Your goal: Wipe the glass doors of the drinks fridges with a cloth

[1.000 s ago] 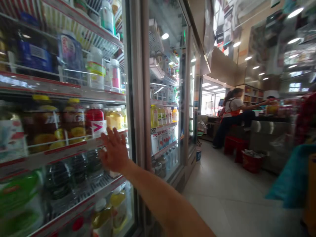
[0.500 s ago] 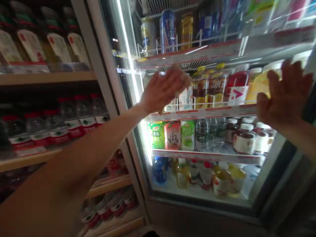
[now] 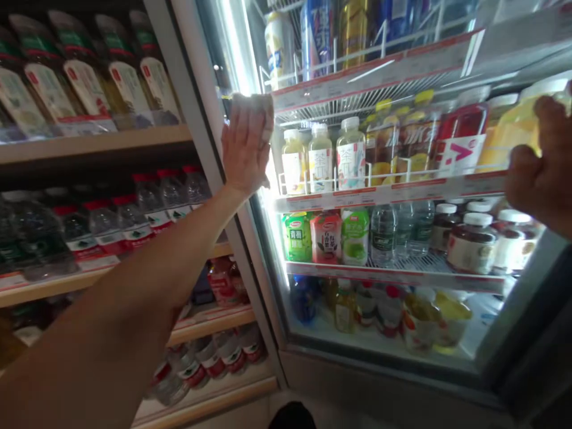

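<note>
My left hand (image 3: 245, 149) lies flat against the glass door of a lit drinks fridge, near its left edge. A pale cloth (image 3: 263, 110) shows beyond and beside its fingertips, held under the fingers against the glass. My right hand (image 3: 547, 173), cut off by the right edge of the view, is raised near the fridge's right side with its thumb and fingers apart. It appears to hold nothing; whether it touches the door cannot be made out.
Behind the glass stand tea bottles (image 3: 320, 158), green and red cartons (image 3: 326, 238) and jars with white lids (image 3: 472, 244). The metal door frame (image 3: 210, 125) separates the fridge from wooden shelves (image 3: 89, 143) of bottles on the left. A dark round shape (image 3: 292, 416) shows at the bottom.
My left hand has swept left across the glass with the cloth, from the tea bottles to the door's left edge. My right hand appears farther right, and the view has shifted.
</note>
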Demonstrator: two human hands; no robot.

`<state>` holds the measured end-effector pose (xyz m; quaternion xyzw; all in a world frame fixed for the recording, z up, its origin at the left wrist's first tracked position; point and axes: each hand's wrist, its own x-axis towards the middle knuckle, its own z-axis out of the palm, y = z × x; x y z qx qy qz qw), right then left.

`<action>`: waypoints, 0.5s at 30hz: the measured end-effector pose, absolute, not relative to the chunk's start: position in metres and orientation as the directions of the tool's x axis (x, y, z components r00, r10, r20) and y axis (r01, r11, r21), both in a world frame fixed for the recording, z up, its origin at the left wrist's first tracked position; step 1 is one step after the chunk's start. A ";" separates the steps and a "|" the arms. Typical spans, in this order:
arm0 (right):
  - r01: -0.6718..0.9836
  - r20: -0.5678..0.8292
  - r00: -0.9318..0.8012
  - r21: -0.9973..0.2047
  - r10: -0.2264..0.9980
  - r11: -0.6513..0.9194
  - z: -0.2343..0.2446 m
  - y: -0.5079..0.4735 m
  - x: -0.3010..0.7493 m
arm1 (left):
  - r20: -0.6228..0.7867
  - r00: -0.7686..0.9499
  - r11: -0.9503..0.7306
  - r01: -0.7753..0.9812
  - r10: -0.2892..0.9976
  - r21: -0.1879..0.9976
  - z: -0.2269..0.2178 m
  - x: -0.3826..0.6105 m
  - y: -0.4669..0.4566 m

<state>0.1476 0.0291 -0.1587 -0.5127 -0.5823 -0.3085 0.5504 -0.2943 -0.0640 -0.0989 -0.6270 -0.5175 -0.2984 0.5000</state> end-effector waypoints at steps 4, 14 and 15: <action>0.927 0.952 -0.097 -0.019 0.289 0.375 -0.159 0.026 0.147 | 0.681 0.618 -0.147 0.773 0.393 -0.617 -0.151 -0.270 -0.064; 0.872 0.989 -0.130 0.076 0.077 0.483 -0.168 0.043 0.149 | 0.948 0.291 -0.069 0.956 0.131 -0.284 -0.143 -0.248 -0.051; 0.877 0.990 -0.116 0.062 0.085 0.476 -0.168 0.041 0.147 | 0.902 0.406 -0.080 0.914 0.145 -0.398 -0.155 -0.236 -0.049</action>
